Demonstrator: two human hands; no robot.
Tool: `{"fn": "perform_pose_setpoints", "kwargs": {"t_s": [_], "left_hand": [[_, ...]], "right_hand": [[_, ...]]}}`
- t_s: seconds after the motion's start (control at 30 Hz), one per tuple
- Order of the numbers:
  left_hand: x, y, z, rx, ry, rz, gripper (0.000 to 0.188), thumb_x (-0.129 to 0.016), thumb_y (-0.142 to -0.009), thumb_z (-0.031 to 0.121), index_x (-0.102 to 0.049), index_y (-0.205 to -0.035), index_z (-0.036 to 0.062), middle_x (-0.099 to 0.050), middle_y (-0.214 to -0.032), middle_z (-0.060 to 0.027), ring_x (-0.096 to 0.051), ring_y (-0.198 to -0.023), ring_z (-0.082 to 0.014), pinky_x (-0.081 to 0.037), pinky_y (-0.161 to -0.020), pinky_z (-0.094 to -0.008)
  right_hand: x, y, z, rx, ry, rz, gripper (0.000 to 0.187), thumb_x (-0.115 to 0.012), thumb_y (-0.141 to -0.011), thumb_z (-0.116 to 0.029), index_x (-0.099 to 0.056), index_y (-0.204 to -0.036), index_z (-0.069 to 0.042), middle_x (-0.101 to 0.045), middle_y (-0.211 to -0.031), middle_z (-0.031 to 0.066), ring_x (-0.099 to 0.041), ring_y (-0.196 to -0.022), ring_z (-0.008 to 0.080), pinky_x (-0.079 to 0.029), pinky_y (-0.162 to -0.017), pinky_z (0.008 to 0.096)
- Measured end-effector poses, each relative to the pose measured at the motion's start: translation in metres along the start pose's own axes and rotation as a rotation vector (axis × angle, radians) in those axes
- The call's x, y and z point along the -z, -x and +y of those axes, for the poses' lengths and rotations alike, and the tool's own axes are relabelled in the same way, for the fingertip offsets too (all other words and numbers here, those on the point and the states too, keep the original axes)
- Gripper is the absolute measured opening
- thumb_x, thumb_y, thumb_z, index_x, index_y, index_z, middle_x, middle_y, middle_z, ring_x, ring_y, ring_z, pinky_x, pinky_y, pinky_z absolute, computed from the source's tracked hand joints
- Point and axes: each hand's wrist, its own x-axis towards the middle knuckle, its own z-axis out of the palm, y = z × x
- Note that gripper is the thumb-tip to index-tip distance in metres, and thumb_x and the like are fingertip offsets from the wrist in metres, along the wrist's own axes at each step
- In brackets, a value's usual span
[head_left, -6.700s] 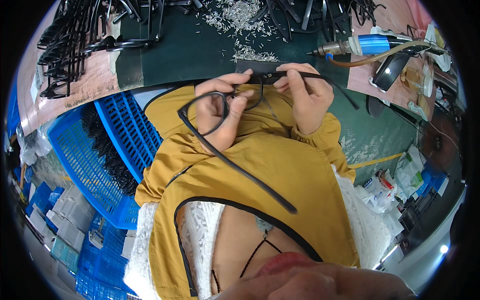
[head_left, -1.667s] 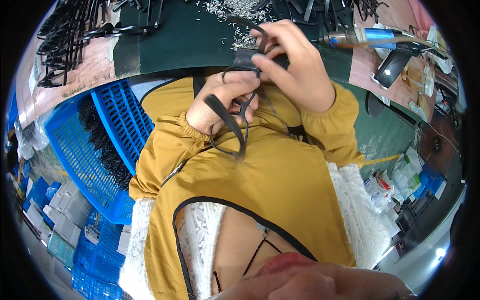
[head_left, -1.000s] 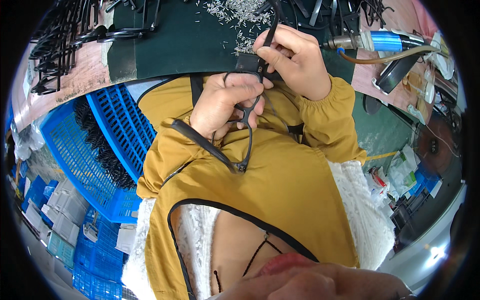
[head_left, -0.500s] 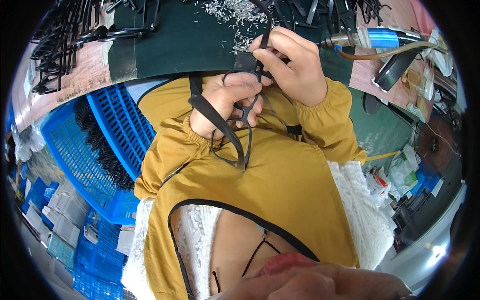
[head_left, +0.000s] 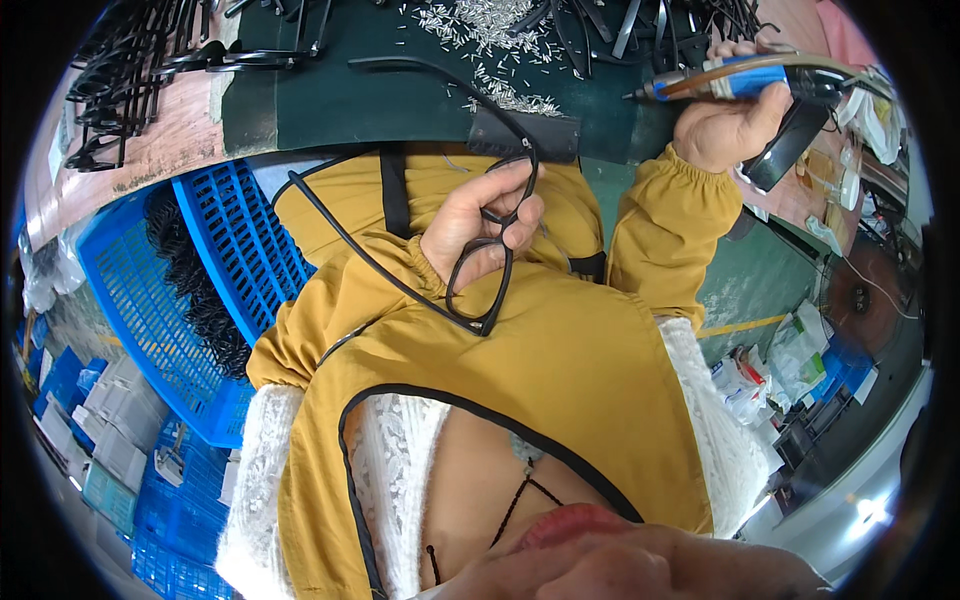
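Observation:
My left hand (head_left: 475,225) is closed around the front of a black eyeglass frame (head_left: 506,255), held over my lap. Both temple arms are spread; one reaches up over the table mat, the other slants toward the left. At the right, my right hand (head_left: 735,125) grips a blue and silver power screwdriver (head_left: 745,82), with its tip pointing left over the mat. A hose or cord runs along the tool. Between the hands, a small dark block (head_left: 550,135) sits at the mat's near edge. Beyond it lie many small silver screws or pins (head_left: 490,35).
Black frames (head_left: 120,90) are heaped at the table's left, and loose black temple arms (head_left: 625,30) lie at the back. On the left, blue baskets (head_left: 240,225) hold dark pieces. A dark green mat (head_left: 310,110) covers the table's middle. Plastic bags (head_left: 790,350) lie at lower right.
My right hand has let go of the eyeglass frame, moved right and taken hold of the power screwdriver. The frame has turned in my left hand, its temples now spread wide.

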Motion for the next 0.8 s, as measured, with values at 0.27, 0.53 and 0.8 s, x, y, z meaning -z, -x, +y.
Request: {"fn": "perform_pose_setpoints", "kwargs": {"t_s": [0.27, 0.53, 0.8], "left_hand": [[0.01, -0.006, -0.003, -0.02, 0.086, -0.084, 0.024, -0.051, -0.109, 0.036, -0.065, -0.116, 0.0186, -0.056, -0.069, 0.0032, -0.044, -0.049, -0.0073, -0.034, -0.047, -0.0242], [0.02, -0.008, -0.002, -0.036, 0.091, -0.174, 0.024, -0.055, -0.106, 0.034, -0.066, -0.114, 0.0141, -0.059, -0.072, -0.001, -0.049, -0.056, -0.0123, -0.038, -0.053, -0.0269], [0.026, -0.013, 0.003, -0.037, 0.049, -0.338, 0.032, -0.036, -0.113, 0.03, -0.059, -0.129, 0.0145, -0.05, -0.066, 0.0044, -0.041, -0.044, -0.0061, -0.034, -0.044, -0.0234]], "right_hand": [[-0.067, 0.044, -0.015, -0.369, -0.568, -0.529, 0.052, -0.06, -0.102, -0.051, -0.053, -0.131, -0.009, -0.046, -0.088, -0.0004, -0.04, -0.069, 0.0106, -0.034, -0.057, 0.0256], [-0.083, 0.056, -0.022, -0.347, -0.489, -0.518, 0.022, -0.058, -0.107, -0.033, -0.054, -0.118, -0.014, -0.047, -0.083, 0.0007, -0.043, -0.066, 0.0123, -0.037, -0.054, 0.0259], [-0.087, 0.056, -0.019, -0.429, -0.495, -0.54, 0.017, -0.062, -0.104, -0.022, -0.048, -0.102, -0.013, -0.047, -0.078, 0.0022, -0.043, -0.063, 0.0137, -0.038, -0.053, 0.0272]]}}
